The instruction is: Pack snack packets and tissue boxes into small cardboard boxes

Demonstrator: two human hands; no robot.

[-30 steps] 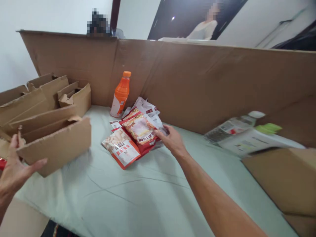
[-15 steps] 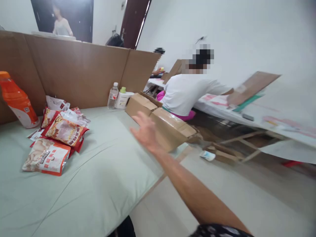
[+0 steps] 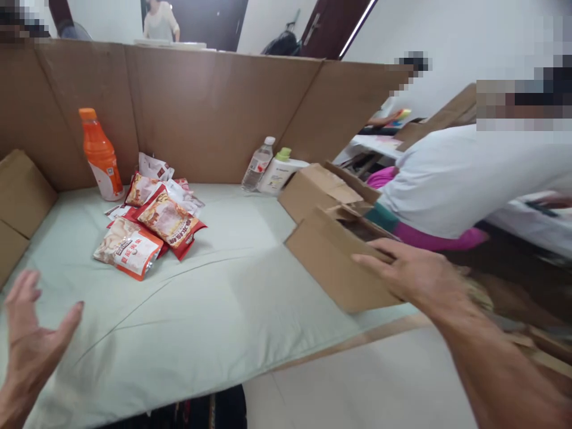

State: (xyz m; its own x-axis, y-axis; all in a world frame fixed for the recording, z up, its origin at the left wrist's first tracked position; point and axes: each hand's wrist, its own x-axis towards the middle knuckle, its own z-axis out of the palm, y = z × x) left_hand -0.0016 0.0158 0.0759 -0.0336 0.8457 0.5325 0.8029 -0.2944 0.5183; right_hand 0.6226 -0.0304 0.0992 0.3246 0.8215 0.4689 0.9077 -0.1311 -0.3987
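My right hand [image 3: 417, 274] has its fingers hooked over the rim of a brown cardboard box [image 3: 330, 262] at the right edge of the table, thumb on the outer wall. The box's top is partly open; its inside is too dark to make out. Over the table's left side my left hand [image 3: 33, 333] hangs with fingers spread, holding nothing. Beyond it lies a pile of snack packets: a white-and-orange pouch [image 3: 127, 247] in front, and a red packet [image 3: 170, 220] on top of others.
An orange drink bottle [image 3: 102, 158] stands behind the packets. A clear bottle [image 3: 258, 164] and a white bottle with a green cap [image 3: 279, 174] are beside another carton [image 3: 308, 193]. A cardboard screen [image 3: 214, 113] lines the back. A person in a white shirt [image 3: 447, 179] sits close on the right.
My right hand, open above the table before, now grips the near box, whose top shows open. My left hand has come into view. The camera has turned right to left.
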